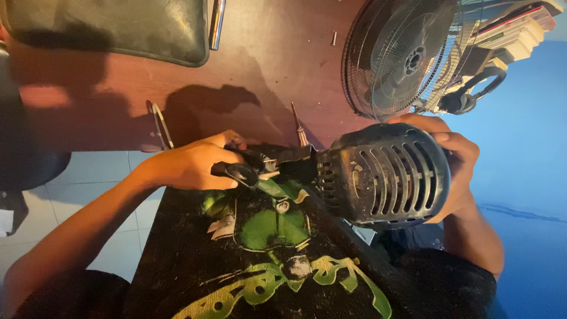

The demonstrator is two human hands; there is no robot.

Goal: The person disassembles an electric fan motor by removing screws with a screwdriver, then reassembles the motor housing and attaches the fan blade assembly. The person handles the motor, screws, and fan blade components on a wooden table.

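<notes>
Centre right of the frame, the right hand (pixel 458 162) is cupped around the back of a black slotted motor housing (pixel 387 174), gripping it firmly and holding it level above the lap. Left of centre, the left hand (pixel 198 162) is clenched on black-handled pliers (pixel 242 173), whose nose meets the housing's narrow front end (pixel 298 162). This looks like a dismantling step, working something loose at that front end. The next move calls for a steady brace from the right hand and a controlled twist or pull. A screwdriver (pixel 298 127) lies on the reddish table (pixel 277 53) just above, a fan (pixel 407 56) upper right.
</notes>
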